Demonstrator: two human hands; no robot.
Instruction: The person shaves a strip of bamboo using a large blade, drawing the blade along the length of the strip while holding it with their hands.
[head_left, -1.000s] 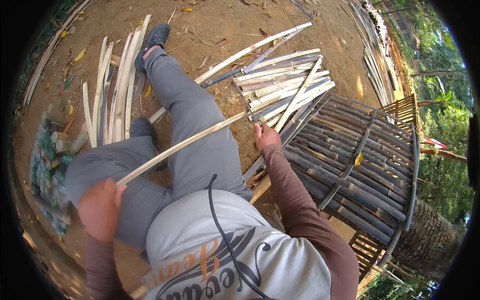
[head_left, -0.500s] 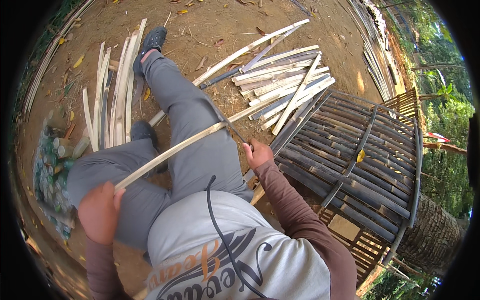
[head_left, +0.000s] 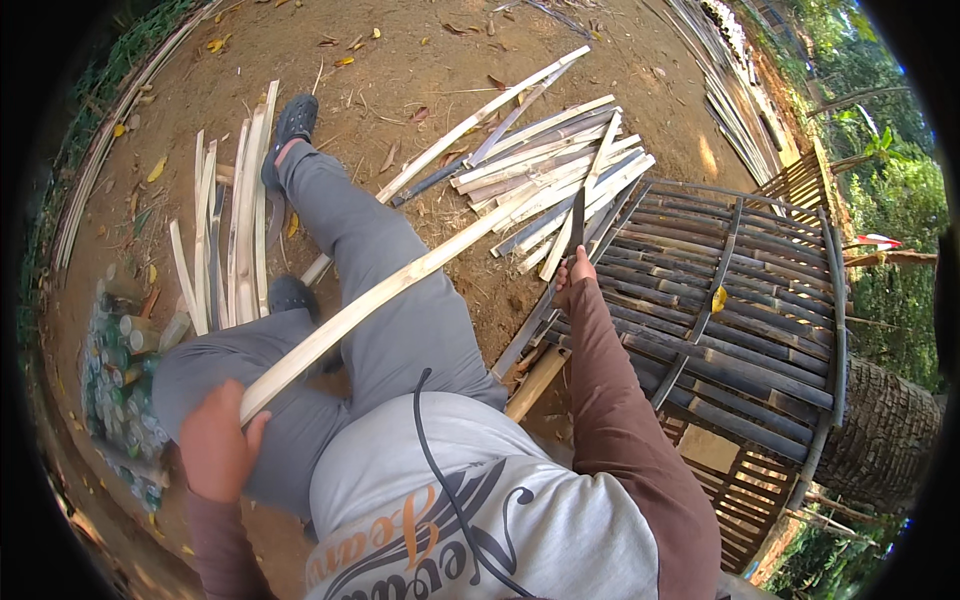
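Observation:
My left hand [head_left: 220, 440] grips the near end of a long pale bamboo strip [head_left: 385, 290]. The strip lies slantwise over my thighs, its far end over a pile of split strips. My right hand [head_left: 574, 277] is closed round the handle of a knife [head_left: 577, 222] whose dark blade points away from me, above the right edge of that pile. Blade and held strip are apart. The fingers of my left hand are partly hidden behind the strip.
A heap of bamboo strips [head_left: 550, 165] lies ahead on the dirt. More strips [head_left: 243, 215] lie beside my left foot. Green bottles [head_left: 115, 385] are gathered at the left. A dark bamboo slat bench [head_left: 700, 310] stands close on the right, by a tree trunk [head_left: 885, 435].
My right hand and the knife have moved right and away from me, off the held strip. The strip has turned its broad pale face up, still in my left hand.

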